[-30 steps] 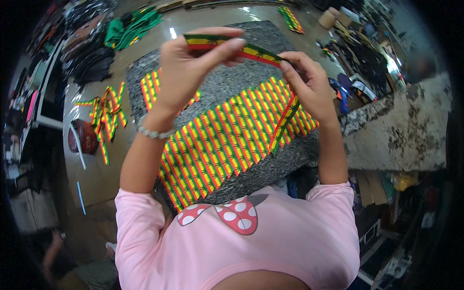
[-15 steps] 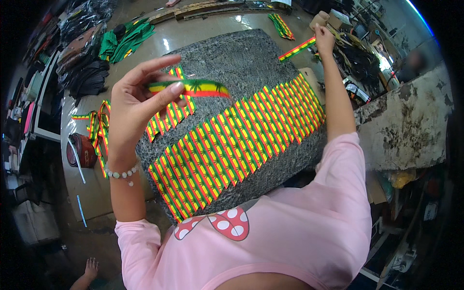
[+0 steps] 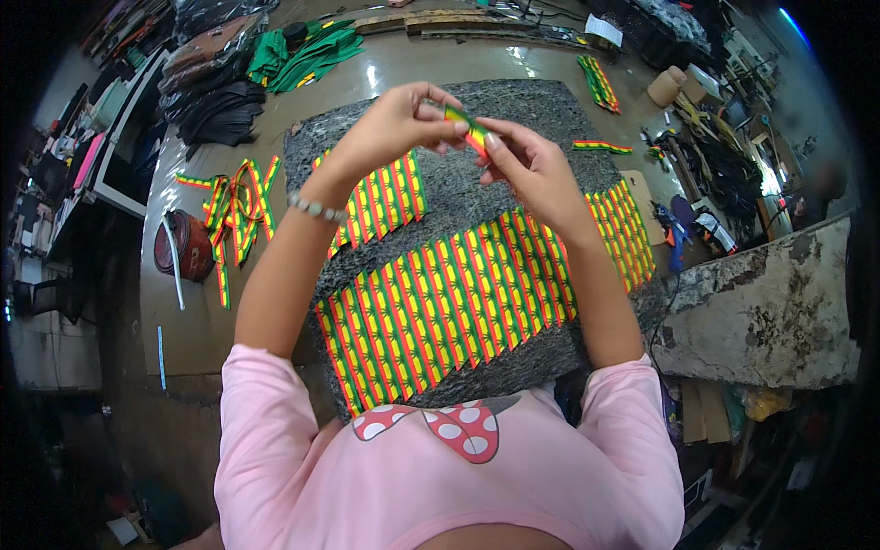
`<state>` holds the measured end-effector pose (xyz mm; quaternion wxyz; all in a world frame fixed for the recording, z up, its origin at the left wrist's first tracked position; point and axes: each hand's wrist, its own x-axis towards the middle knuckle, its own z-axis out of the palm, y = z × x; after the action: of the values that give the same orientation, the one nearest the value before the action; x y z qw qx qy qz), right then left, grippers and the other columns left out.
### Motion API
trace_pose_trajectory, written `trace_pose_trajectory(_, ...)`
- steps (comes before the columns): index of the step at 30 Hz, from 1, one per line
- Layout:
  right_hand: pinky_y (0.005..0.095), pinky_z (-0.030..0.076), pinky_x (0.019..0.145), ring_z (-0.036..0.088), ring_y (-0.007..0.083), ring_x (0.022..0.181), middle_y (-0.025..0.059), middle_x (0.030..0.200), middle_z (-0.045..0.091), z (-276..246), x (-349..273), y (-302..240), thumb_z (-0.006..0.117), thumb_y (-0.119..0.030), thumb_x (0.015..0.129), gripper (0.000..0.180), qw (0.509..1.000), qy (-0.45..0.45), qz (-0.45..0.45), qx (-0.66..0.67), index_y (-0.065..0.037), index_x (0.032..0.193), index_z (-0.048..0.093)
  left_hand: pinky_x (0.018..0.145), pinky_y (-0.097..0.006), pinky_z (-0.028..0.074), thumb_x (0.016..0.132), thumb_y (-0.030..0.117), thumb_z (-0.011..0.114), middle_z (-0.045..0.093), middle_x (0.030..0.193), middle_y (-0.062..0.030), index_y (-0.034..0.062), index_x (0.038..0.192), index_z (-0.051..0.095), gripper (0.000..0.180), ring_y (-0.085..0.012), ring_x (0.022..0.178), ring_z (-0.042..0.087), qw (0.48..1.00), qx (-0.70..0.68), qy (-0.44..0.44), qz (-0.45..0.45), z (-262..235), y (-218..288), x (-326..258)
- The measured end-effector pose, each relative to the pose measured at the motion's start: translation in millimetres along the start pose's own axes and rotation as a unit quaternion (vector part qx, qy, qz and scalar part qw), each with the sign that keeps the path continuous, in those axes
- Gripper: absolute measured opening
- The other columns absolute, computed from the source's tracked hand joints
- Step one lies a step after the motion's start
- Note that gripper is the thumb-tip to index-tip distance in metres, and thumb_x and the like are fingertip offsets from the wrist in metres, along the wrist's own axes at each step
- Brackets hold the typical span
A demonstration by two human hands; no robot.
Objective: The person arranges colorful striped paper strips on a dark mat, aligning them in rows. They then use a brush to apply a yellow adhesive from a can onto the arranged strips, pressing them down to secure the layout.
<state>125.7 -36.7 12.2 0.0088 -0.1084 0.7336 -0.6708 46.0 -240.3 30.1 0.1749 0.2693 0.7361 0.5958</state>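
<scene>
My left hand (image 3: 412, 119) and my right hand (image 3: 532, 165) meet above the far part of a dark grey felted pad (image 3: 513, 101). Between them, a short ribbon strip (image 3: 469, 129) in green, yellow and red is pinched by the fingers of both; part of it is hidden by them. A long row of matching ribbon strips (image 3: 440, 302) lies slantwise, edge to edge, across the pad below my hands. Beside my left forearm is a smaller group of strips (image 3: 380, 206). One single strip (image 3: 602, 147) lies off the pad's right side.
On the table's left are a tangle of ribbon (image 3: 240, 206), a dark red round container (image 3: 188, 247) and a white stick (image 3: 174, 261). Green cloth pieces (image 3: 307, 55) lie at the back. At the far right stand a ribbon bundle (image 3: 599, 84) and a tan cone-shaped object (image 3: 666, 87).
My right hand has let go of a strip at the right and come to the middle, where it grips the left hand's ribbon. The view has shifted.
</scene>
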Motion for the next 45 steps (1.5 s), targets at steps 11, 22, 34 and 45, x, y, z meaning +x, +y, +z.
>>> trace_pose_trajectory(11, 0.0243, 0.051, 0.059, 0.062, 0.0104, 0.065, 0.0067, 0.083, 0.065, 35, 5, 63, 0.055, -0.014, 0.096, 0.03, 0.991, 0.126, 0.055, 0.006, 0.004, 0.119, 0.058, 0.06, -0.022, 0.043, 0.083, 0.032, 0.075, 0.069, 0.085, -0.0036, 0.0019, 0.097, 0.07, 0.034, -0.0082, 0.077, 0.062, 0.991, 0.09, 0.092, -0.028, -48, -82, 50)
trace_pose_trajectory(22, 0.0251, 0.048, 0.055, 0.057, 0.0073, 0.058, 0.0016, 0.071, 0.062, 55, 15, 104, 0.065, -0.013, 0.088, 0.033, 0.966, 0.133, 0.071, -0.21, 0.001, 0.118, 0.061, 0.088, -0.042, 0.048, 0.076, 0.034, 0.077, 0.07, 0.101, -0.0109, 0.0117, 0.089, 0.077, 0.027, -0.0285, 0.095, 0.064, 0.897, 0.401, 0.189, -0.001, -50, -145, 65)
trace_pose_trajectory(34, 0.03, 0.049, 0.06, 0.062, 0.0145, 0.061, 0.0077, 0.071, 0.066, 62, 13, 99, 0.066, -0.019, 0.085, 0.032, 0.951, 0.134, 0.048, -0.273, 0.002, 0.109, 0.067, 0.084, -0.038, 0.051, 0.072, 0.033, 0.081, 0.072, 0.091, -0.0127, 0.0081, 0.084, 0.077, 0.028, -0.027, 0.087, 0.068, 0.922, 0.344, 0.176, -0.011, -57, -155, 76)
trace_pose_trajectory(45, 0.0382, 0.051, 0.064, 0.066, 0.0268, 0.065, 0.0122, 0.071, 0.066, 67, 11, 95, 0.066, -0.02, 0.084, 0.031, 0.946, 0.122, 0.06, -0.294, 0.001, 0.106, 0.068, 0.079, -0.035, 0.051, 0.073, 0.029, 0.081, 0.071, 0.088, -0.0093, 0.0055, 0.083, 0.076, 0.026, -0.0218, 0.083, 0.066, 0.953, 0.268, 0.136, -0.045, -62, -151, 77)
